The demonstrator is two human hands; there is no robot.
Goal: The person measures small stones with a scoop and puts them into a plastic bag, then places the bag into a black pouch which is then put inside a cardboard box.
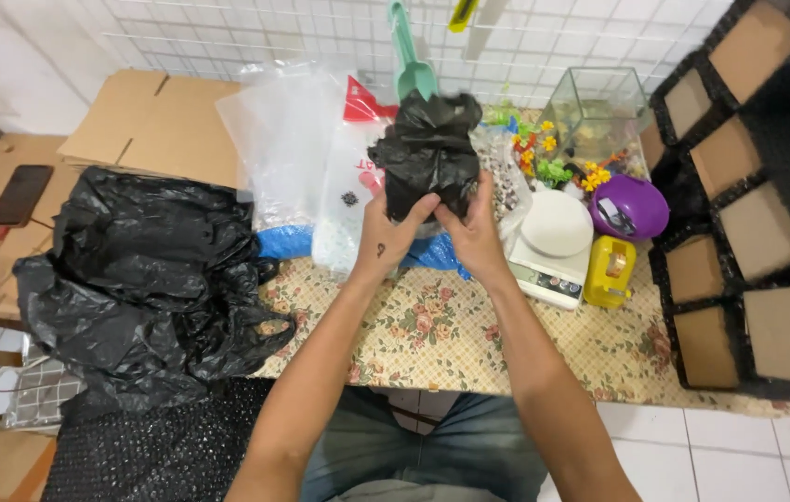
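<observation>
Both of my hands hold a small black plastic bag (pixel 427 153) up over the table with the floral cloth (pixel 432 335). My left hand (pixel 390 237) grips the bag's lower left side, thumb across its front. On the lower right side my right hand (pixel 476 232) has its fingers closed on the plastic. The bag is bunched and crumpled at the top. What is inside it is hidden.
A large black plastic bag (pixel 149 274) lies heaped at the left. Clear plastic bags (pixel 297 149) of small pebbles stand behind my hands. To the right are a white scale (pixel 553 242), a yellow tape dispenser (pixel 609 271), a purple bowl (pixel 632 206), a glass tank (pixel 599 116) and dark shelving (pixel 748 204). A phone (pixel 20 193) lies far left.
</observation>
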